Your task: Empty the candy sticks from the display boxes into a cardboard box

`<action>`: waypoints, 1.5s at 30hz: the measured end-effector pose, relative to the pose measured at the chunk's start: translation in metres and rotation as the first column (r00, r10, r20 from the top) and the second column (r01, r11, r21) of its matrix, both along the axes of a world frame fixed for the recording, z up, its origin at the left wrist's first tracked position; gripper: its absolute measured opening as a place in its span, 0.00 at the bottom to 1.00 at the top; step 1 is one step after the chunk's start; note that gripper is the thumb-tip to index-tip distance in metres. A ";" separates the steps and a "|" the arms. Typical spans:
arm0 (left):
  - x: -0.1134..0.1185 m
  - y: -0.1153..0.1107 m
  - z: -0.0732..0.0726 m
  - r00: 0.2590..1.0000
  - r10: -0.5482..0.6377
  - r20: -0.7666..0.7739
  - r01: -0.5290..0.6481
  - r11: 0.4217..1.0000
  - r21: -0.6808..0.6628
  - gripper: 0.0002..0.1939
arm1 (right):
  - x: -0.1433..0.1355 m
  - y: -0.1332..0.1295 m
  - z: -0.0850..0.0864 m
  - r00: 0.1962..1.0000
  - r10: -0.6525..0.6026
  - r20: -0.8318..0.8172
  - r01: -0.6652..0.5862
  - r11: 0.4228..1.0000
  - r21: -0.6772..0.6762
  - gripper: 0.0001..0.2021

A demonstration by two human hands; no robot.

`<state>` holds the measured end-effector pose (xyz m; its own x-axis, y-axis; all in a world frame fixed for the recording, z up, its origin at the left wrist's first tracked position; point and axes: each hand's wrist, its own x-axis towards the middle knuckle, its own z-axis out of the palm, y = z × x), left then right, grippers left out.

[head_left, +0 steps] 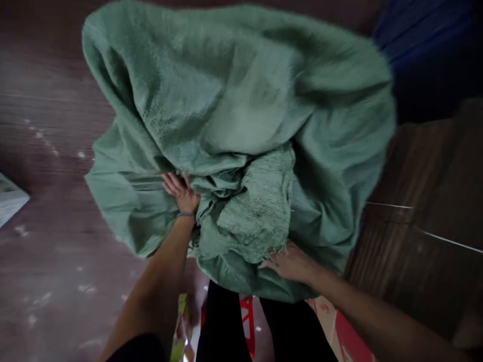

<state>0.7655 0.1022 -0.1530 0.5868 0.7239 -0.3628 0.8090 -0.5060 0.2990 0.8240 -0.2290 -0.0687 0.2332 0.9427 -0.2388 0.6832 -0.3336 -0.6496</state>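
A large crumpled green cloth [249, 110] spreads out in front of me, bunched in the middle around a frayed, looser-woven patch [260, 211]. My left hand [184, 195], with a dark band at the wrist, lies on the left part of the cloth. Its fingers are stretched out and apart, and a fold hides some of the fingertips. At the lower right, my right hand [289, 262] is closed on the cloth by the frayed edge. Part of its fingers is covered by loose threads and fabric.
Around the cloth is a dark reddish floor [49, 241] with pale specks. A dark blue item [426, 35] sits at the upper right, a white box-like corner [11, 198] at the left. Below are my legs [222, 327], a red-printed carton [332, 322] and a colourful packet [181, 327].
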 end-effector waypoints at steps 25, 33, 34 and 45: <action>0.188 -0.061 -0.031 0.980 -0.037 0.196 -0.002 0.981 0.194 0.33 | 0.285 -0.005 -0.221 0.482 -0.759 0.438 0.852 0.522 -0.032 0.29; 0.176 -0.066 -0.012 0.994 -0.092 0.065 0.080 0.982 0.169 0.28 | 0.275 -0.021 -0.174 0.685 -0.663 0.302 0.729 0.635 -0.256 0.29; 0.171 -0.066 0.001 0.992 -0.122 0.032 0.114 0.976 0.184 0.29 | 0.275 -0.029 -0.156 0.694 -0.673 0.256 0.720 0.649 -0.245 0.30; 0.110 -0.049 0.174 0.973 -0.038 0.227 -0.018 0.970 0.243 0.13 | 0.164 0.013 0.046 0.943 -0.332 0.007 0.332 0.942 -0.056 0.13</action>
